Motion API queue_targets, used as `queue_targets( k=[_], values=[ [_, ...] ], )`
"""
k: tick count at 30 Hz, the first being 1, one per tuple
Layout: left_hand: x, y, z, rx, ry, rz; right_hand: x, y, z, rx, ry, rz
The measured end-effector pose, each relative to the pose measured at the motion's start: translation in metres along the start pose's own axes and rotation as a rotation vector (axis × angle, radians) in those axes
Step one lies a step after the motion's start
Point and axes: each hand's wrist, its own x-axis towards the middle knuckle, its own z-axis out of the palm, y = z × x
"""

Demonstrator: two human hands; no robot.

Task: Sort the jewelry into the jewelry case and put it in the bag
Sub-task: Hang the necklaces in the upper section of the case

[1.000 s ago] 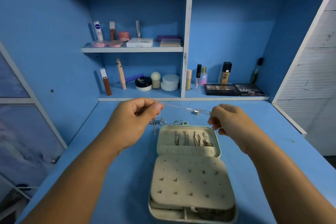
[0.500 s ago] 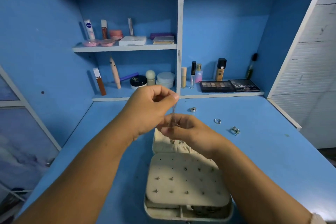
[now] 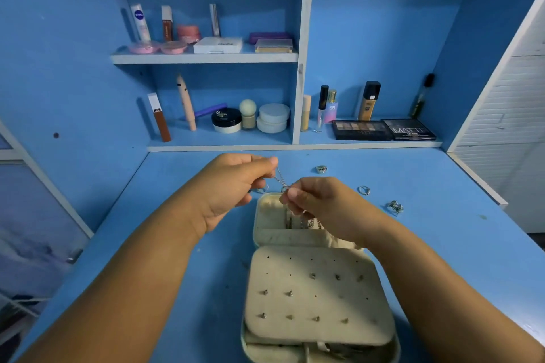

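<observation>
A cream jewelry case (image 3: 298, 237) lies open on the blue desk, its earring panel (image 3: 318, 295) studded with several earrings. A thin silver chain necklace (image 3: 280, 177) stretches between my two hands above the case's lid. My left hand (image 3: 230, 191) pinches its upper end. My right hand (image 3: 321, 206) pinches the lower part over the lid, where other chains hang. Three rings lie on the desk to the right: one ring (image 3: 321, 169), a second ring (image 3: 364, 190), and a third ring (image 3: 395, 207). Another small ring (image 3: 262, 189) shows by my left hand.
Shelves at the back hold cosmetics: tubes, jars, a Nivea bottle (image 3: 140, 22), and eyeshadow palettes (image 3: 383, 130). A white slatted door (image 3: 507, 127) stands at the right. The desk edge drops off at the left. No bag is in view.
One second ago the hands held the necklace stretched wide apart. They have since come together over the case lid, and my right hand has lowered slightly toward it.
</observation>
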Motion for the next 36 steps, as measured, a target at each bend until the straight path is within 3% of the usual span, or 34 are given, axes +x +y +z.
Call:
queue_targets(
  k=[2,4,11,19,31,36],
  values=[
    [0.004,-0.004,-0.001,0.090,0.023,0.042,0.007,-0.001,0.001,-0.264,0.029,-0.031],
    [0.006,-0.004,-0.003,0.170,0.029,0.107,0.014,-0.004,0.003,-0.345,0.028,-0.041],
    [0.013,-0.010,-0.012,0.337,0.037,0.199,0.026,-0.006,0.008,-0.239,0.009,0.056],
    [0.021,-0.030,-0.016,0.472,0.019,0.338,0.020,-0.006,0.015,-0.526,0.046,0.035],
    [0.032,-0.074,0.000,0.271,0.136,0.552,0.022,-0.008,0.009,-0.532,-0.196,0.095],
    [0.042,-0.082,-0.004,0.297,0.178,0.621,0.030,0.002,0.010,-0.555,-0.085,0.018]
  ],
)
